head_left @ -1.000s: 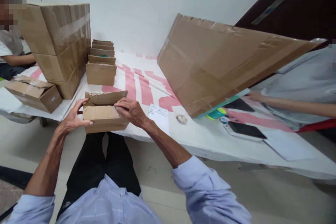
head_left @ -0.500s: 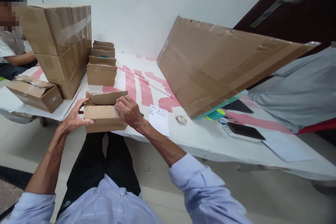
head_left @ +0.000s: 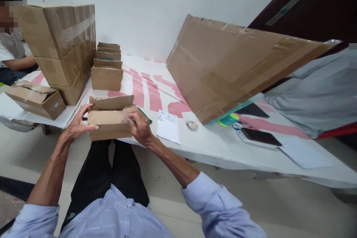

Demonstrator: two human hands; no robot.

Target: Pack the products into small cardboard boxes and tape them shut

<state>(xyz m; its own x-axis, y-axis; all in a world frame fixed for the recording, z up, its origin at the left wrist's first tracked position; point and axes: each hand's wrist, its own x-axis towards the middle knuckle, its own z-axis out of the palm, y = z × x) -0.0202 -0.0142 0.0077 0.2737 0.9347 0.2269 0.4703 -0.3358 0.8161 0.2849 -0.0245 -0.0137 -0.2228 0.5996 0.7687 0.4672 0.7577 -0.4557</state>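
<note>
A small cardboard box (head_left: 110, 132) sits at the table's front edge, with one flap (head_left: 118, 101) standing up at the back. My left hand (head_left: 79, 124) grips its left end, thumb at the front and fingers behind. My right hand (head_left: 138, 123) is at the box's right end, fingers curled together by the top; whatever they pinch is too small to make out. Part of a green item (head_left: 147, 117) shows behind that hand.
Several small boxes (head_left: 106, 78) stand in a row behind, beside stacked large cartons (head_left: 69, 44). A closed box (head_left: 37, 98) lies left. Rightward are a marked paper (head_left: 168, 128), a large cardboard panel (head_left: 223, 70) and a phone (head_left: 260, 137). People sit at both sides.
My right hand has shifted slightly right and down, off the upright flap's corner. More of the green item shows behind it. My left hand still grips the box.
</note>
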